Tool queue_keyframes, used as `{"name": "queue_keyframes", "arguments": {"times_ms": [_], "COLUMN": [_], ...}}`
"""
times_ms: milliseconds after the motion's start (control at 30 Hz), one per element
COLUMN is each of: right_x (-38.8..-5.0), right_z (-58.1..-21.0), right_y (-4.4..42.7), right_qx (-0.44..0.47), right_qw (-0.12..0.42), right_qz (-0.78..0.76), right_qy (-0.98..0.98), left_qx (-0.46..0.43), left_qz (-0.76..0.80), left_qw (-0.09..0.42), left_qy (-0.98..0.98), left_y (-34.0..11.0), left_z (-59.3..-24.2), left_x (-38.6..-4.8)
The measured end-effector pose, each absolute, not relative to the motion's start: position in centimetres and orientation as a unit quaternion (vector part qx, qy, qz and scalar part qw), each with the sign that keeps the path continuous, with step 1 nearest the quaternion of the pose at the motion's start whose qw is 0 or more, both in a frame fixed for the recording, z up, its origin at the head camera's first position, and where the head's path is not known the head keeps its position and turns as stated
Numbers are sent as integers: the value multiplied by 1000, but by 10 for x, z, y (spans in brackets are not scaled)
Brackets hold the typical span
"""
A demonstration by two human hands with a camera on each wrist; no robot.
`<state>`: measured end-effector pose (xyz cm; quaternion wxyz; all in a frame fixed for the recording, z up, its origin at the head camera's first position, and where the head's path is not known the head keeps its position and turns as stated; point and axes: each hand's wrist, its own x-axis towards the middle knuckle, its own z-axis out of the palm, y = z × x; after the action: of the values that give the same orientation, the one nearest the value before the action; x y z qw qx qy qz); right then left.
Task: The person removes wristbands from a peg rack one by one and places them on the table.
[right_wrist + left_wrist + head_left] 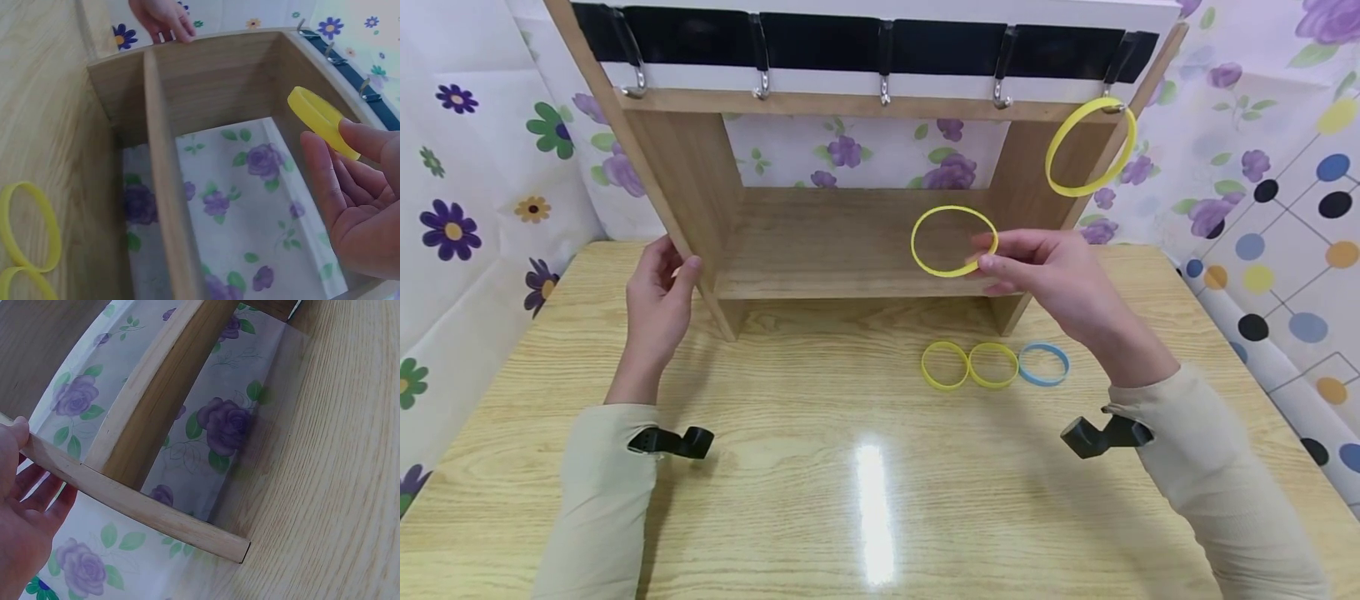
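Observation:
My right hand (1060, 279) pinches a yellow wristband (942, 273) between thumb and fingers, in front of the wooden rack's opening. In the right wrist view the same band stands tilted at the fingertips. My left hand (658, 312) grips the front edge of the left side panel (150, 512) of the rack, thumb on one face and fingers on the other. Another yellow wristband (1078, 191) hangs from the rightmost metal hook (1112, 107). On the table, two yellow wristbands (946, 387) and a blue wristband (1043, 382) lie in a row below my right hand.
Several metal hooks on a black strip (820, 40) line the rack's top front; the other hooks bear nothing. A shelf board (835, 242) spans the rack. Patterned sheets (482, 167) stand behind and beside the wooden table (775, 500).

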<state>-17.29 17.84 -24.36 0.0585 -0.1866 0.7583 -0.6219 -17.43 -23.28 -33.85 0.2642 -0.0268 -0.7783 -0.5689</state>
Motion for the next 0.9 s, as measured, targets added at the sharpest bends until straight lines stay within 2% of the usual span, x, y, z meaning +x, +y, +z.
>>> {"name": "queue_keyframes", "arguments": {"times_ms": [300,600,900], "right_x": [-172,-170,-167], "right_z": [-265,-287,-316], "right_y": [190,201,210], "right_qx": [-159,-142,-144], "right_qw": [80,94,141], "right_qz": [-650,-597,-578], "right_qy": [739,784,791], "left_qx": [-31,-26,-30], "left_qz": [-575,-574,-576], "left_qw": [272,271,275], "left_qy": [-771,-772,-770], "left_y": [-232,-232,-232], "left_z": [-339,-340,-339], "left_x": [-176,-174,-175]}}
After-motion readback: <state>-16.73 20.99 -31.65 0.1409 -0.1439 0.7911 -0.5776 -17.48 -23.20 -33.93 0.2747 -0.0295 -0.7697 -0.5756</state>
